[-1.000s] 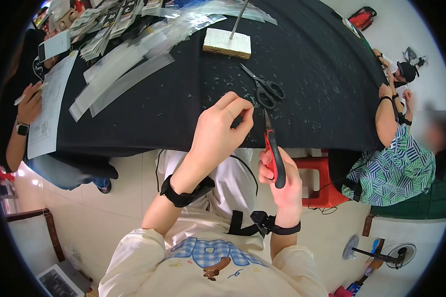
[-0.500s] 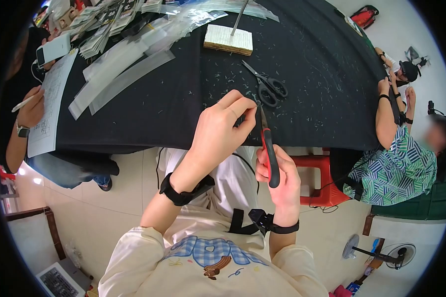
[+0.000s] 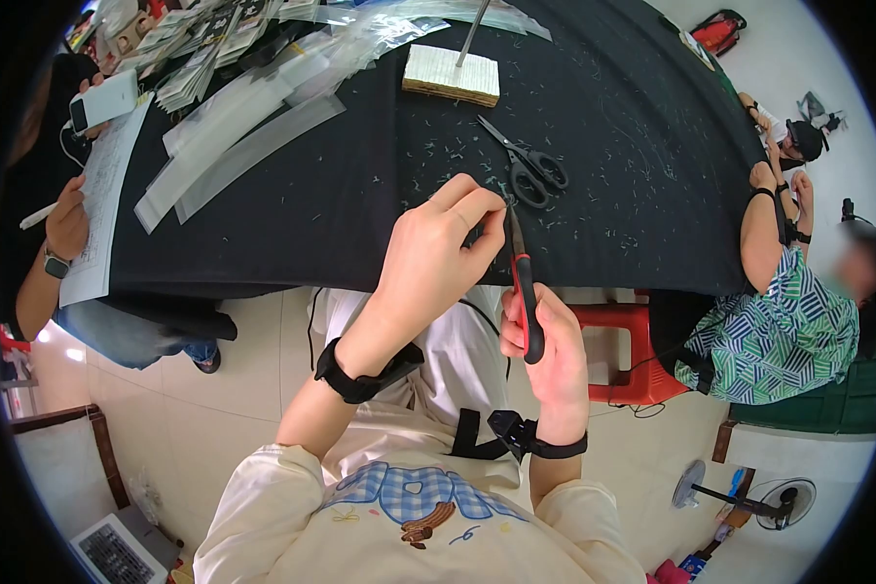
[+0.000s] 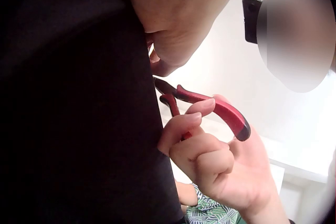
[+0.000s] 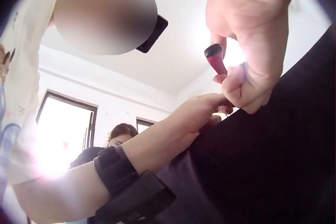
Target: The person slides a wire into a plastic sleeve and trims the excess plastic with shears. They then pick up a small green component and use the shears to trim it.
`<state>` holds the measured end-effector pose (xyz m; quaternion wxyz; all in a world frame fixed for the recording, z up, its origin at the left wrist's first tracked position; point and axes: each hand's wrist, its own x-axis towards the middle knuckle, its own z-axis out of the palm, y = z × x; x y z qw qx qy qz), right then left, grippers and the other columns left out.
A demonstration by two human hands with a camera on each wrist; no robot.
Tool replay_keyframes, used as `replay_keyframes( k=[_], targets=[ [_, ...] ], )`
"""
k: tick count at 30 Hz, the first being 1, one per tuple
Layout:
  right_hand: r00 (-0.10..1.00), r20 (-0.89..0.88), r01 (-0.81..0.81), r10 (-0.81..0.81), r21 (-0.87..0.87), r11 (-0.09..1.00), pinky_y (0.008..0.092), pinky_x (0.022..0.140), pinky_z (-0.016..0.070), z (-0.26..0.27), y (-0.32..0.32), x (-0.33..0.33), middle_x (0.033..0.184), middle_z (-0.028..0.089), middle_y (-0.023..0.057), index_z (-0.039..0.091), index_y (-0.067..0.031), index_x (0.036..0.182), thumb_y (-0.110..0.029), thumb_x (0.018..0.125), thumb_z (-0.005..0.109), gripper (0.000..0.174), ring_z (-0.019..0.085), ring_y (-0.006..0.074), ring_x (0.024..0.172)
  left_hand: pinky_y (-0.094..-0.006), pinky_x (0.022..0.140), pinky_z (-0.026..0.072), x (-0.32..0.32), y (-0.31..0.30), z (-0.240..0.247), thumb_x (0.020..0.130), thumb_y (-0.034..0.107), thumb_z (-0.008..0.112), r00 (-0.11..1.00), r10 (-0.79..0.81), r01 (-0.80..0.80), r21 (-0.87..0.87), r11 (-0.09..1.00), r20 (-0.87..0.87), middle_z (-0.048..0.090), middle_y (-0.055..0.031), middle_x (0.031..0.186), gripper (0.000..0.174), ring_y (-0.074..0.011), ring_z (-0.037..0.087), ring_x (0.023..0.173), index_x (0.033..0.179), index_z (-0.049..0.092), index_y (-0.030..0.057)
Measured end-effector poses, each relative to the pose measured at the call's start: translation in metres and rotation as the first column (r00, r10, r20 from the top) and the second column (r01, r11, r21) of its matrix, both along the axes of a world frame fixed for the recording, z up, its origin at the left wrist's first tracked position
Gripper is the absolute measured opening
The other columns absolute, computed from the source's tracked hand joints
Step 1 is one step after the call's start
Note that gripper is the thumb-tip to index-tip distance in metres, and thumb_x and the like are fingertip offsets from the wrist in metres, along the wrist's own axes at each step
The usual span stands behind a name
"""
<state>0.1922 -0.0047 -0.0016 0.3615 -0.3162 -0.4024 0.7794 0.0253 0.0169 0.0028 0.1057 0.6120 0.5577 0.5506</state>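
Observation:
My right hand (image 3: 552,346) grips a pair of pliers (image 3: 524,297) with red and black handles; its fingers curl round them. The narrow metal jaws point up toward the tips of my left hand (image 3: 433,238). Thumb and forefinger of the left hand pinch a small thing right by the plier tips, too small to make out. In the left wrist view the pliers (image 4: 210,106) reach up to the left fingertips at the cloth's edge. Black-handled scissors (image 3: 528,170) lie partly spread on the black cloth just beyond both hands.
Small pale scraps (image 3: 448,151) are scattered over the black tablecloth (image 3: 292,243). A white-topped block (image 3: 451,76) with a metal rod stands farther back. Clear plastic strips (image 3: 253,156) lie at left. One person writes on a paper sheet (image 3: 102,209); others sit at right by a red stool (image 3: 618,355).
The pliers have moved up and left, so their tips now meet the left fingertips. Right-hand fingers have closed further round the handles. The left hand has hardly moved.

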Motion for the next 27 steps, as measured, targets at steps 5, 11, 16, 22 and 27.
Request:
replay_keyframes(
  k=[5, 11, 16, 22, 27],
  targets=[
    [1.000, 0.011, -0.003, 0.003, 0.006, 1.000, 0.0212, 0.058, 0.0358, 0.0003, -0.0007, -0.0004, 0.071, 0.045, -0.0005, 0.051, -0.0026, 0.087, -0.027, 0.088, 0.051, 0.025, 0.041, 0.0061, 0.064, -0.0324, 0.048, 0.0444, 0.0002, -0.0001, -0.0005, 0.072, 0.000, 0.060, 1.000, 0.005, -0.005, -0.002, 1.000, -0.006, 0.054, -0.0080, 0.073, 0.006, -0.0277, 0.055, 0.055, 0.077, 0.058, 0.0031],
    [1.000, 0.001, -0.004, 0.004, -0.006, 1.000, 0.0219, 0.058, 0.0363, 0.0000, -0.0014, -0.0011, 0.075, 0.047, 0.0004, 0.051, -0.0022, 0.089, -0.027, 0.089, 0.048, 0.025, 0.042, 0.0067, 0.065, -0.0327, 0.048, 0.0441, 0.0004, 0.0007, -0.0022, 0.072, 0.000, 0.060, 1.000, 0.008, -0.008, 0.007, 1.000, -0.016, 0.053, -0.0082, 0.072, 0.006, -0.0279, 0.055, 0.055, 0.076, 0.057, 0.0031],
    [0.995, -0.098, -0.010, 0.000, -0.098, 0.995, 0.0236, 0.058, 0.0362, 0.0003, -0.0003, -0.0016, 0.079, 0.047, 0.0024, 0.050, -0.0014, 0.089, -0.017, 0.082, 0.038, 0.021, 0.042, 0.0085, 0.065, -0.0329, 0.048, 0.0439, 0.0002, 0.0001, -0.0023, 0.072, 0.000, 0.060, 1.000, 0.000, 0.000, -0.012, 1.000, -0.012, 0.052, -0.0082, 0.071, 0.006, -0.0278, 0.054, 0.055, 0.076, 0.057, 0.0032],
    [0.997, -0.081, -0.018, 0.012, -0.070, 0.997, 0.0237, 0.058, 0.0364, -0.0048, -0.0002, 0.0009, 0.078, 0.047, 0.0031, 0.050, 0.0008, 0.089, -0.010, 0.078, 0.036, 0.021, 0.042, 0.0083, 0.065, -0.0326, 0.048, 0.0437, 0.0004, -0.0001, -0.0022, 0.072, 0.000, 0.060, 1.000, -0.002, 0.002, -0.021, 1.000, -0.013, 0.052, -0.0080, 0.072, 0.006, -0.0272, 0.055, 0.055, 0.076, 0.057, 0.0033],
    [0.999, -0.050, -0.003, -0.001, -0.065, 0.998, 0.0238, 0.058, 0.0372, -0.0052, -0.0009, 0.0005, 0.076, 0.047, 0.0031, 0.051, 0.0013, 0.091, -0.009, 0.078, 0.036, 0.022, 0.042, 0.0082, 0.064, -0.0325, 0.047, 0.0441, 0.0005, 0.0000, -0.0021, 0.072, 0.001, 0.061, 1.000, 0.012, -0.012, -0.030, 0.999, -0.002, 0.053, -0.0076, 0.072, 0.006, -0.0270, 0.055, 0.054, 0.075, 0.057, 0.0034]
  ],
)
